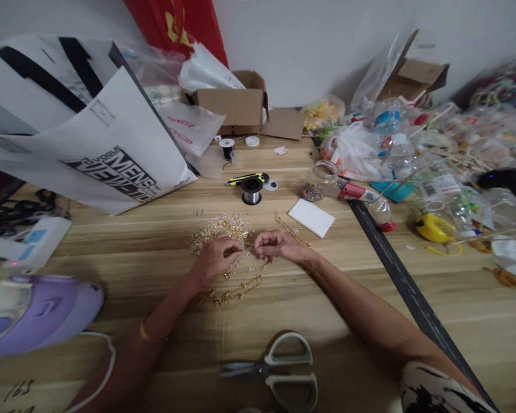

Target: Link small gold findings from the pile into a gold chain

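A loose pile of small gold and clear beads (221, 226) lies at the middle of the wooden table. My left hand (217, 258) is at the pile's near edge, its fingers pinched together; whatever they hold is too small to name. Just right of it, my right hand (275, 245) has its thumb and fingers closed on something I cannot make out. Below the hands lies a gold beaded chain (234, 292). Another gold chain (290, 229) runs behind my right wrist, beside a white card (312, 218).
Scissors (269, 367) lie open near the front edge. Behind the beads are a wire spool (251, 192), a yellow cutter (245, 179) and a bead jar (320, 180). A purple iron (43, 312) and large white bag (112, 143) stand left; plastic bottles (389, 123) crowd the right.
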{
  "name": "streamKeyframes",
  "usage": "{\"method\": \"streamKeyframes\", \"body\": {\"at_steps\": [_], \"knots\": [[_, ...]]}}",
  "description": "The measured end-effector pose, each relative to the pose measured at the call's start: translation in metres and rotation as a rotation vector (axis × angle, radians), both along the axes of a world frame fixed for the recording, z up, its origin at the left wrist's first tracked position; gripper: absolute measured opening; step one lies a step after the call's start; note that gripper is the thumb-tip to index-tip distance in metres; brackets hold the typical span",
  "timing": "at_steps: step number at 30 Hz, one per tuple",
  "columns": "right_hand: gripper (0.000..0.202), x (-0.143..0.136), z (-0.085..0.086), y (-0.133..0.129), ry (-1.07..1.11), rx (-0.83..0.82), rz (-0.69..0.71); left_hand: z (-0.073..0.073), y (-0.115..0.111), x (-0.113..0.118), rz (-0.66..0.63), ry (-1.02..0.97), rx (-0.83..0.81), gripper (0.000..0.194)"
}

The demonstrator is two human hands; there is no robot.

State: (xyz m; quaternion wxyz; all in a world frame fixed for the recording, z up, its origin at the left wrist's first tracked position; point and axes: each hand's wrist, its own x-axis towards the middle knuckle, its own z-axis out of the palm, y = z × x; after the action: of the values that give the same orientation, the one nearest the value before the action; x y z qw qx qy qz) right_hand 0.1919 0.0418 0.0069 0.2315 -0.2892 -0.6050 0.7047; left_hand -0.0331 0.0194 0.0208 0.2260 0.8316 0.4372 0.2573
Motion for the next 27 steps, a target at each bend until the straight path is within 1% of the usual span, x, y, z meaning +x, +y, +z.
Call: {"method": "streamKeyframes", "body": {"at_steps": [3, 7, 11, 14, 17, 20, 27], "knots": [[0.023, -0.0001, -0.0004, 0.0002, 0.002, 0.006, -0.003, 0.0009, 0.0003, -0.0001, 0.046, -0.04, -0.062, 0.008], [0.021, -0.0002, -0.0018, 0.0007, -0.002, 0.009, 0.003, 0.0005, -0.0001, -0.0002, 0.088, -0.097, -0.132, 0.014], [0.021, -0.0007, -0.0022, 0.0009, -0.006, 0.004, -0.003, -0.0011, -0.0001, -0.0026, 0.143, -0.215, -0.31, 0.018], [0.022, -0.0007, -0.0016, 0.001, -0.013, 0.004, 0.001, -0.0022, 0.0015, -0.0055, 0.15, -0.272, -0.417, 0.02], [0.023, -0.0003, -0.0008, 0.0009, -0.021, 0.005, 0.01, -0.0026, 0.0037, -0.0073, 0.134, -0.342, -0.458, 0.02], [0.023, -0.0001, -0.0001, 0.0004, -0.025, 0.009, 0.006, -0.0015, 0.0046, -0.0067, 0.149, -0.415, -0.503, 0.019], [0.024, -0.0004, 0.0002, 0.0001, -0.027, 0.009, 0.0, 0.0016, 0.0039, -0.004, 0.182, -0.438, -0.532, 0.017]]}}
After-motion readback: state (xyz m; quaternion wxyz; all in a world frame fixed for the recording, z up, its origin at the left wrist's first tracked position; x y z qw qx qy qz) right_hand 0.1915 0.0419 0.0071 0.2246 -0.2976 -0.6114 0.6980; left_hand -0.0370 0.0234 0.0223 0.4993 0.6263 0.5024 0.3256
